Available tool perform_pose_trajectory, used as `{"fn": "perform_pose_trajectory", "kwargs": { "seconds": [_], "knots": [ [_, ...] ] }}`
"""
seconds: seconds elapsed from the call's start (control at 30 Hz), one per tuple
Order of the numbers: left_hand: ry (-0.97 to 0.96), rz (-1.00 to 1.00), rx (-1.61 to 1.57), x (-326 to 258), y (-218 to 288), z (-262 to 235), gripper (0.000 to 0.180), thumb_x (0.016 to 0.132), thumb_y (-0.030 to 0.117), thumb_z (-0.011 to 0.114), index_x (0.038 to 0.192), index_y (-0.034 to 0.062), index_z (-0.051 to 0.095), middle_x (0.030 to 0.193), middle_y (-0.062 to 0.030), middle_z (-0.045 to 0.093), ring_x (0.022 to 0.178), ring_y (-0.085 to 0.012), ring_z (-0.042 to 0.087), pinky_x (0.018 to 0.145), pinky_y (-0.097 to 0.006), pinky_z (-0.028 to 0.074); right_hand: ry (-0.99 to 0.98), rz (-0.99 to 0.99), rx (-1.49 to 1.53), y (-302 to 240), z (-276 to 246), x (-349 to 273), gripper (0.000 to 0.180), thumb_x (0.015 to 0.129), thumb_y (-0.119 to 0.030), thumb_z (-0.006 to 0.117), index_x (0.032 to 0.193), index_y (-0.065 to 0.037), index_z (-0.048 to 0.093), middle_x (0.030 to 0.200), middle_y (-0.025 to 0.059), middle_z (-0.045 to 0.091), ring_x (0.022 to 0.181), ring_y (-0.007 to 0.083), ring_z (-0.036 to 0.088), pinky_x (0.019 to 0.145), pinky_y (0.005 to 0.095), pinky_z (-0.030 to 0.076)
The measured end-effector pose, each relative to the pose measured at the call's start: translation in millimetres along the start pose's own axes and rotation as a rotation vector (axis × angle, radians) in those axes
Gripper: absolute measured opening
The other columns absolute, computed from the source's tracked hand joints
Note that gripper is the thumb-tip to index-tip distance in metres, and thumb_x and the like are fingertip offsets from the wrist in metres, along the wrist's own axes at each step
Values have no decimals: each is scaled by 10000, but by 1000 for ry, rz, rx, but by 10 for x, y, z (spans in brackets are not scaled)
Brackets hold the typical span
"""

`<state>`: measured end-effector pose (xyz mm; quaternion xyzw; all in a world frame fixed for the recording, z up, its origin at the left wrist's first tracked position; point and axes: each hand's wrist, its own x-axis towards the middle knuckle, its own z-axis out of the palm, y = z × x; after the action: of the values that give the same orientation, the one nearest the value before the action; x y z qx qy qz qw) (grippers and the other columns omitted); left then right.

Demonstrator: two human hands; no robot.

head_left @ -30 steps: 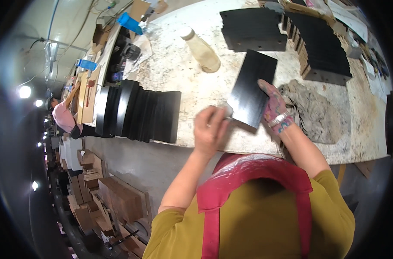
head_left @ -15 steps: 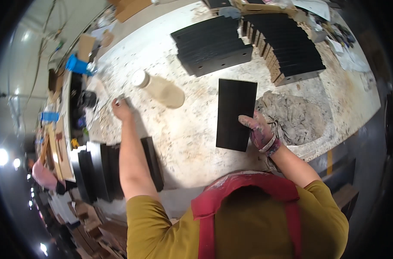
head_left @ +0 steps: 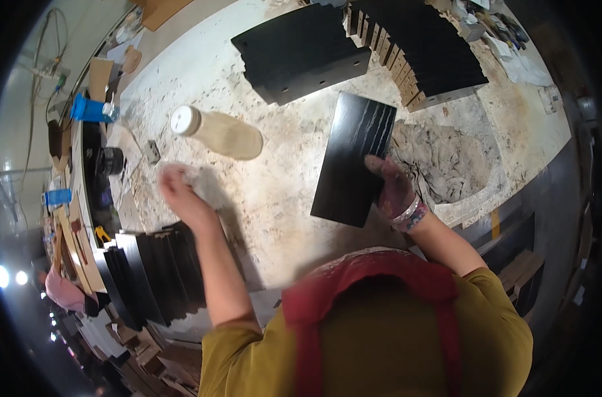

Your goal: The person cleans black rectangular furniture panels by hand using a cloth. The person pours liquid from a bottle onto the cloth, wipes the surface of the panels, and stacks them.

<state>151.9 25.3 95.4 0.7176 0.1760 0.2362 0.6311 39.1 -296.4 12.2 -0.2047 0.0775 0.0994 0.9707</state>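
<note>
My right hand (head_left: 395, 188), in a stained glove, grips a flat black board (head_left: 354, 155) by its right edge, thumb on top. The board is held tilted over the table, with light streaks across its upper part. My left hand (head_left: 176, 188) is bare and smeared by motion, so its fingers cannot be made out. Just beyond it, a small grey block (head_left: 153, 152) lies on the table. To the right of that block lies a pale plastic bottle (head_left: 228, 135) with a white lid. A crumpled, stained cloth (head_left: 449, 162) is right of the board.
Black boards stand in a row (head_left: 149, 274) at the table's near left. At the back are two more groups of black boards, a left stack (head_left: 301, 53) and a right stack (head_left: 426, 49). A blue cup (head_left: 89, 108) is by the left edge of the stained white table (head_left: 274, 198).
My left hand has drawn back from the small grey block, leaving it on the table. The black board in my right hand has tilted and now catches light. The whole view has shifted slightly.
</note>
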Motion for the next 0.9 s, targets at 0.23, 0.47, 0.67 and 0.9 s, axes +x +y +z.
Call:
{"fn": "perform_pose_trajectory", "kwargs": {
  "seconds": [0.23,0.47,0.67,0.9],
  "knots": [
    [-806,-721,-470,-2092,-94,-26,527,934,203,601,1402,95,384,1272,-85,549,1114,-191,564,925,-354,476,178,130,-234,-19,757,-140,449,1018,-284,378,1332,34,420,1320,147,519,1195,247,528,1040,375,408],
    [-506,-813,-556,-2174,208,-234,320,922,13,542,1237,29,488,1012,-46,629,559,-34,470,558,-144,450,70,-261,-1906,-818,351,-468,417,891,-350,610,1198,-69,633,908,88,719,788,196,689,725,293,532],
    [-546,-833,-430,-2319,-41,-433,285,916,22,560,1196,34,506,949,-43,636,620,-46,521,522,-154,434,47,-515,-2434,-818,-105,-422,614,785,-254,705,1347,-150,480,1336,165,510,1244,405,447,1050,461,347],
    [-527,-843,-325,-2372,-81,-394,248,908,49,582,1143,58,500,886,-15,595,642,-60,512,599,-191,466,154,-300,-1567,-835,526,-638,499,764,-93,687,1237,-24,544,1101,158,609,1008,286,609,905,368,484]
  ]
}}
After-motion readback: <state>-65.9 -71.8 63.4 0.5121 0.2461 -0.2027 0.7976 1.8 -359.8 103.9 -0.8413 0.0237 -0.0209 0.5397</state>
